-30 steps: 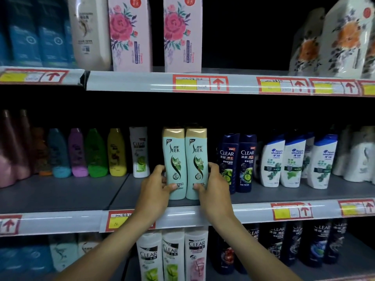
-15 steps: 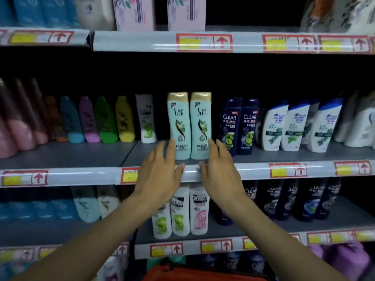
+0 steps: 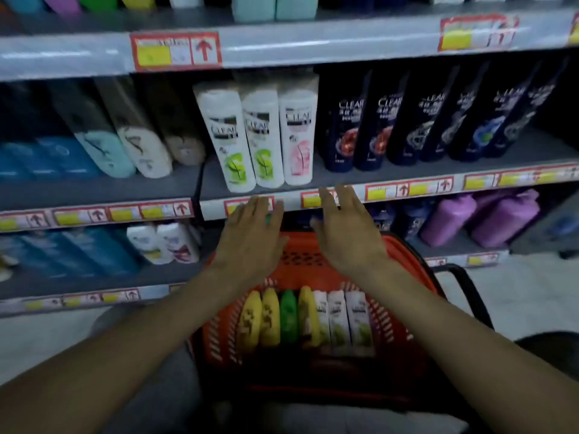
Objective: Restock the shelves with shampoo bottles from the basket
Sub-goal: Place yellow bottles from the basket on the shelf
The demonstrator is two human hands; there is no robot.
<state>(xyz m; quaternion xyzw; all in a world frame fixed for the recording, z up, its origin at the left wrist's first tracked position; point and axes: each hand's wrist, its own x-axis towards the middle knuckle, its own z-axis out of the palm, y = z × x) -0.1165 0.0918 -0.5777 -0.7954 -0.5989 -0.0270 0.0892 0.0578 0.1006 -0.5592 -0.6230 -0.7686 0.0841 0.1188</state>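
A red basket (image 3: 404, 249) stands on the floor below me, in front of the shelving. Inside lie yellow bottles (image 3: 261, 317), one green bottle (image 3: 289, 317) and white shampoo bottles (image 3: 346, 324), side by side. My left hand (image 3: 253, 242) and my right hand (image 3: 346, 236) hover flat above the basket's far rim, fingers spread, both holding nothing. Just beyond the fingertips runs the shelf edge (image 3: 344, 195). Three white Clear bottles (image 3: 261, 136) stand on that shelf. The two pale green bottles (image 3: 272, 7) show only their bases at the top.
Dark Clear bottles (image 3: 407, 120) fill the shelf to the right, purple bottles (image 3: 476, 217) the shelf below. Blue and beige packs (image 3: 125, 148) lean at the left. A black basket handle (image 3: 470, 292) juts out to the right over the pale floor (image 3: 526, 296).
Both hands let go of the pale green bottles on the upper shelf and dropped down over the basket. The view tilted down, bringing the basket and lower shelves into sight.
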